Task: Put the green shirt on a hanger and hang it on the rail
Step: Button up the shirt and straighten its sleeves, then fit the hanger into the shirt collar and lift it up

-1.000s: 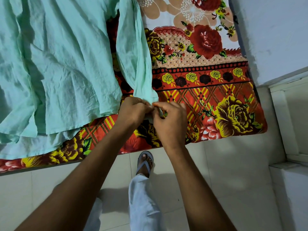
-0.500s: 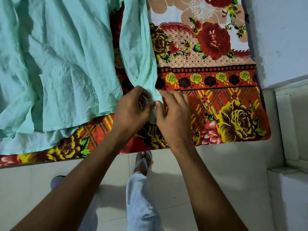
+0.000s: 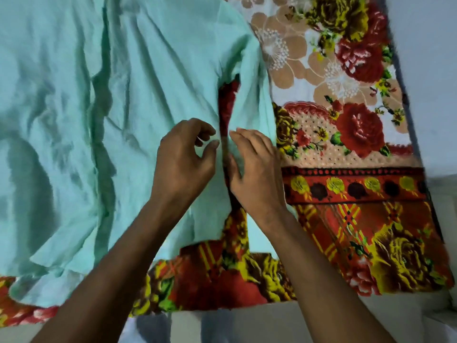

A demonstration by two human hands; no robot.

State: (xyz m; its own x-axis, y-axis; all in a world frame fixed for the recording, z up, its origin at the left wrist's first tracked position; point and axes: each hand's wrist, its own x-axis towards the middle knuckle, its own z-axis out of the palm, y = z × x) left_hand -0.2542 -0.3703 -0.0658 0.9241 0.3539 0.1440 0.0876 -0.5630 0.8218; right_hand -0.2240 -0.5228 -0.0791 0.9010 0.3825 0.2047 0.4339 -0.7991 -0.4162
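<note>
The green shirt (image 3: 103,115) lies spread and wrinkled on a bed, filling the left and middle of the view. Its right sleeve (image 3: 257,95) runs down beside the body, with a narrow gap of blanket between them. My left hand (image 3: 185,162) is over the shirt's side edge, fingers loosely curled and holding nothing. On the lower part of the sleeve my right hand (image 3: 257,169) rests flat with its fingers nearly straight. Neither a hanger nor a rail is in view.
A red, yellow and cream floral blanket (image 3: 358,194) covers the bed under the shirt. Its near edge hangs over pale floor tiles (image 3: 272,323). A pale wall (image 3: 430,70) borders the bed on the right.
Both hands have let go of the sleeve's cuff and moved up along the sleeve. The left hand now hangs loose and the right lies flat. The view has closed in on the shirt.
</note>
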